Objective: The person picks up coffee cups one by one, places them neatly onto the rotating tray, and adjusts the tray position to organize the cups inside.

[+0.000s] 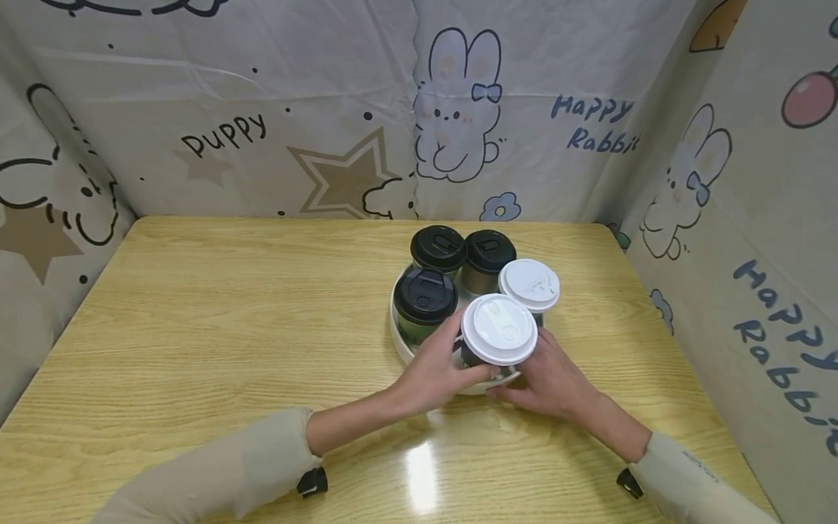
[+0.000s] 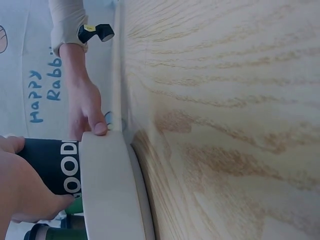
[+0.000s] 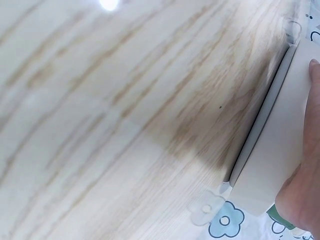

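A round white tray (image 1: 401, 340) on the wooden table (image 1: 216, 327) carries several lidded cups. Three of them have black lids (image 1: 425, 295) and one at the right has a white lid (image 1: 529, 284). At the tray's front stands a black cup with a white lid (image 1: 499, 328). My left hand (image 1: 437, 370) grips this cup's black side (image 2: 55, 165), which bears white letters. My right hand (image 1: 548, 378) holds the tray's front edge, with its thumb (image 2: 100, 127) on the rim (image 2: 102, 175). The right wrist view shows the tray's wall (image 3: 277, 155) and my right hand (image 3: 300, 200) against it.
Cartoon-printed cloth walls (image 1: 327, 124) close off the table at the back and on both sides. Bare wood (image 1: 196, 378) lies left of the tray and along the front edge. A lamp's reflection (image 1: 422, 477) shines between my forearms.
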`<action>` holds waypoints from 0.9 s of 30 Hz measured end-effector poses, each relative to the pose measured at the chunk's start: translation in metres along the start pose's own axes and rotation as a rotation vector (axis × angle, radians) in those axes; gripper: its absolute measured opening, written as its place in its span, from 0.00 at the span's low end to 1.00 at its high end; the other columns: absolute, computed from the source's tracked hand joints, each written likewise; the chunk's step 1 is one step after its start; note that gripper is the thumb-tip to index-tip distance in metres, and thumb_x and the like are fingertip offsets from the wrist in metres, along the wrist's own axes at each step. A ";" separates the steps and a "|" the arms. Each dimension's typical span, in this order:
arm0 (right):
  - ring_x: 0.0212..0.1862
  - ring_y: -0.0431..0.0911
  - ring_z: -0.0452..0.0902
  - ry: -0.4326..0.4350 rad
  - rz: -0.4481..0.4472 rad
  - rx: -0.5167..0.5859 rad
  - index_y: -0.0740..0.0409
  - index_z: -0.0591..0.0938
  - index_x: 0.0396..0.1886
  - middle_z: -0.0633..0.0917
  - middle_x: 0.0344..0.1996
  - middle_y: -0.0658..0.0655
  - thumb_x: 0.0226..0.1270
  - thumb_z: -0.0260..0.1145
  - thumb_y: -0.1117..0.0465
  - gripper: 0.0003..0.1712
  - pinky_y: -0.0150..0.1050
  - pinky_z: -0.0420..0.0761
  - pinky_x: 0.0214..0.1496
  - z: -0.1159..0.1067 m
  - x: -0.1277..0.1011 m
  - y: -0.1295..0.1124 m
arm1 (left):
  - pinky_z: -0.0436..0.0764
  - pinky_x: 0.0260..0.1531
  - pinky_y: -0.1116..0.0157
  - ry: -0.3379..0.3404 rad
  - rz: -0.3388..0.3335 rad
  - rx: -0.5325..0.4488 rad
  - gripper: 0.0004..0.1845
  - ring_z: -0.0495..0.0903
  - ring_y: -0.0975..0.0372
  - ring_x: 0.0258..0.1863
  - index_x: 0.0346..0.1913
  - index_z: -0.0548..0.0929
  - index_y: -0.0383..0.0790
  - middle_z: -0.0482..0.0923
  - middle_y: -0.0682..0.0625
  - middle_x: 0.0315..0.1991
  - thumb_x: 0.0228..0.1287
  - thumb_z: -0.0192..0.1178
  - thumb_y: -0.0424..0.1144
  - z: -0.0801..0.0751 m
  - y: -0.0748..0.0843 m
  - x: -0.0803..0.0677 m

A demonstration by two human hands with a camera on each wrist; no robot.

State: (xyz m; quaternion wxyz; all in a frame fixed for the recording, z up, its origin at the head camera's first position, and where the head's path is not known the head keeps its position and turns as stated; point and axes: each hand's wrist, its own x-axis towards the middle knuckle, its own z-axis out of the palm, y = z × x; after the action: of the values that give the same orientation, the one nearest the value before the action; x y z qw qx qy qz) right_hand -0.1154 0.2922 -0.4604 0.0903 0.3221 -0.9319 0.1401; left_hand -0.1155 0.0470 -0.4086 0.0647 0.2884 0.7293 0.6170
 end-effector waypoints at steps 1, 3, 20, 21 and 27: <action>0.67 0.57 0.65 -0.002 0.001 -0.001 0.62 0.67 0.72 0.72 0.67 0.63 0.52 0.74 0.34 0.55 0.56 0.58 0.71 0.000 0.000 0.000 | 0.67 0.67 0.63 0.001 -0.003 0.001 0.46 0.65 0.65 0.68 0.74 0.62 0.42 0.67 0.52 0.69 0.54 0.75 0.32 0.001 -0.001 0.000; 0.67 0.57 0.65 -0.004 0.001 -0.004 0.62 0.68 0.72 0.72 0.67 0.63 0.52 0.74 0.35 0.55 0.56 0.58 0.71 -0.001 0.000 -0.001 | 0.67 0.67 0.63 0.003 -0.004 -0.001 0.46 0.66 0.64 0.68 0.74 0.62 0.42 0.67 0.51 0.69 0.54 0.75 0.33 0.002 -0.002 0.000; 0.65 0.58 0.66 0.016 -0.016 -0.041 0.62 0.68 0.71 0.72 0.66 0.64 0.54 0.69 0.29 0.56 0.56 0.63 0.67 0.003 0.000 0.000 | 0.68 0.66 0.63 0.005 -0.036 0.007 0.45 0.67 0.64 0.67 0.74 0.63 0.43 0.69 0.51 0.69 0.55 0.76 0.34 0.003 -0.008 0.000; 0.64 0.57 0.67 0.016 -0.015 -0.044 0.62 0.69 0.71 0.72 0.66 0.64 0.54 0.68 0.28 0.56 0.56 0.64 0.66 0.003 0.000 0.000 | 0.67 0.66 0.63 0.006 -0.036 0.011 0.45 0.67 0.64 0.67 0.74 0.63 0.42 0.69 0.51 0.68 0.54 0.76 0.34 0.003 -0.008 0.000; 0.62 0.57 0.68 0.024 -0.018 -0.048 0.63 0.70 0.70 0.73 0.64 0.64 0.56 0.67 0.27 0.55 0.55 0.65 0.64 0.004 0.000 0.001 | 0.66 0.67 0.64 0.001 -0.051 0.050 0.45 0.66 0.64 0.67 0.74 0.63 0.43 0.69 0.51 0.69 0.56 0.75 0.37 0.004 -0.013 -0.001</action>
State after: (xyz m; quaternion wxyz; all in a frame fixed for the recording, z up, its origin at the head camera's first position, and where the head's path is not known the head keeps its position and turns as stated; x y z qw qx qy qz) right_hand -0.1158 0.2916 -0.4640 0.1104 0.3267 -0.9309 0.1206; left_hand -0.1177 0.0490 -0.4216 0.0729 0.2707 0.7517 0.5970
